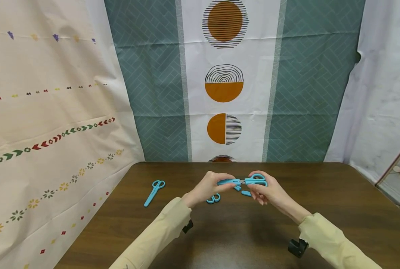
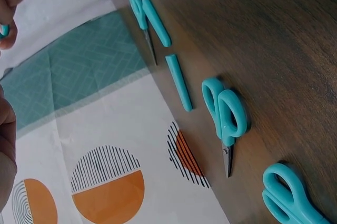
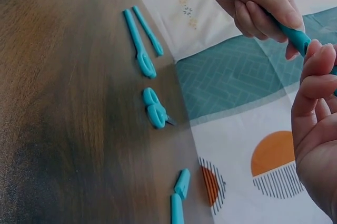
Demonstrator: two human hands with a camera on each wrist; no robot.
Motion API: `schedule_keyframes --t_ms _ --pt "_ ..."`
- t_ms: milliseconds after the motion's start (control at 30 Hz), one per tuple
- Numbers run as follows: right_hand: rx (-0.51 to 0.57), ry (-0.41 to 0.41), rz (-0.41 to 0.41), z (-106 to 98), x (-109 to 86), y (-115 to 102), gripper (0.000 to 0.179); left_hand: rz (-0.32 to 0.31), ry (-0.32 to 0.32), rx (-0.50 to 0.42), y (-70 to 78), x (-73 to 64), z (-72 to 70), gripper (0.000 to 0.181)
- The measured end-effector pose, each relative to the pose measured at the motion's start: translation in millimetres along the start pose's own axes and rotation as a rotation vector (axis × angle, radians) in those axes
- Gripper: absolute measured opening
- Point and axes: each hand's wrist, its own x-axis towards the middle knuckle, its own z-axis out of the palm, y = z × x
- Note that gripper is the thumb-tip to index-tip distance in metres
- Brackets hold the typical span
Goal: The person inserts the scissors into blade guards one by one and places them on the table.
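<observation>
In the head view my left hand (image 1: 209, 185) pinches a light-blue blade sheath (image 1: 231, 182). Opposite it, my right hand (image 1: 267, 188) grips the blue handles of a pair of scissors (image 1: 259, 181). A short length of metal blade shows between handles and sheath, the rest hidden inside the sheath. Both hands are raised over the table. From the right wrist, my left hand (image 3: 266, 8) appears around the sheath (image 3: 297, 38), with my right hand (image 3: 321, 113) close by. At the left wrist view's edge, only part of my left hand (image 2: 6, 145) shows.
On the brown table (image 1: 173, 231), blue scissors (image 1: 155, 190) lie at the left. Another pair (image 2: 231, 118) with some bare blade lies near the middle. Loose sheaths (image 2: 179, 83) (image 1: 246, 193) lie beyond the hands. A patterned cloth (image 1: 223, 127) hangs behind the table.
</observation>
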Motion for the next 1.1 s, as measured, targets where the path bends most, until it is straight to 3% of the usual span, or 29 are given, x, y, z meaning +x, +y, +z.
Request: schedule_keyframes --t_ms 167,1100 --pt "0.001 0.002 0.003 -0.2 -0.6 0.7 0.042 0.000 0.001 -0.031 -11.4 -0.7 4.1 0.019" --pt "0.056 -0.003 0.008 3.4 0.7 3.4 0.039 0.003 -0.007 -0.039 -10.8 0.9 6.3 0.020"
